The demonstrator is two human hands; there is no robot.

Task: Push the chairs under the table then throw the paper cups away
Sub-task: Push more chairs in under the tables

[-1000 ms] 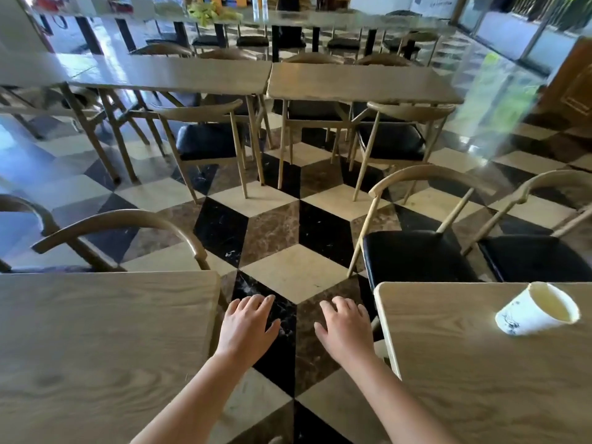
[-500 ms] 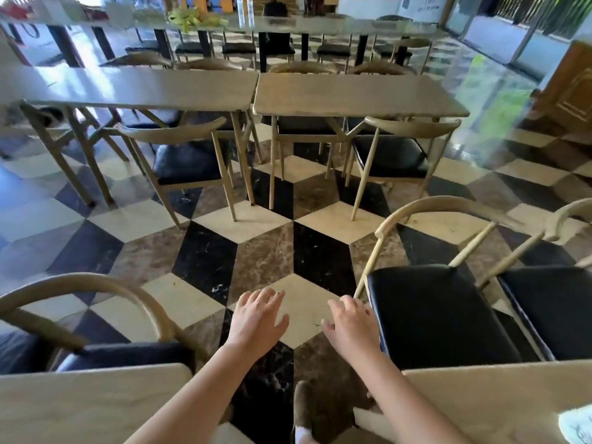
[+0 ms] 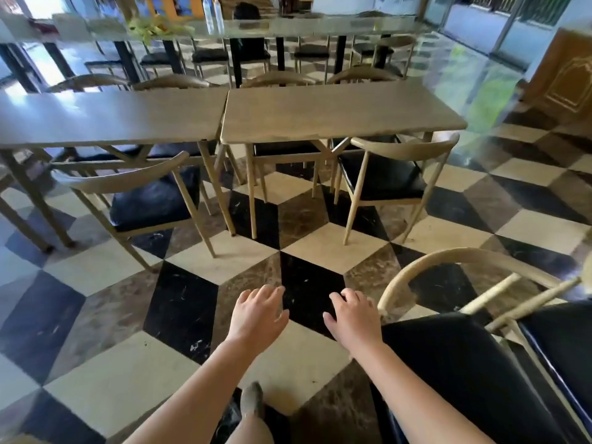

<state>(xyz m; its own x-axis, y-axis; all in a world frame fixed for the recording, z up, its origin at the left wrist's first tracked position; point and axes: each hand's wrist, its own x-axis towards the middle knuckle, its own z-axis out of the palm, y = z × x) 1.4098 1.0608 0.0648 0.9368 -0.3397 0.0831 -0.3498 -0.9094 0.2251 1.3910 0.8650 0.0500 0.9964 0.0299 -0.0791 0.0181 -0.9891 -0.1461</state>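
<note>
My left hand (image 3: 256, 315) and my right hand (image 3: 352, 317) hang palm down over the checkered floor, fingers spread, holding nothing. Just right of my right hand stands a wooden chair with a black seat (image 3: 464, 363) and a curved back rail (image 3: 455, 256). Ahead, two wooden tables stand end to end (image 3: 336, 113). One chair (image 3: 381, 177) is pulled out at the right table, and another chair (image 3: 150, 200) is pulled out at the left table. No paper cup is in view.
A second black-seated chair (image 3: 563, 341) stands at the far right edge. More chairs are tucked in behind the two tables (image 3: 278, 78). A long glass-topped table (image 3: 288, 25) with bottles stands at the back. My foot (image 3: 251, 398) shows below.
I have walked forward between the near tables, which have dropped out of view along with the paper cup. The two far tables and their pulled-out chairs are closer. Both hands stay spread.
</note>
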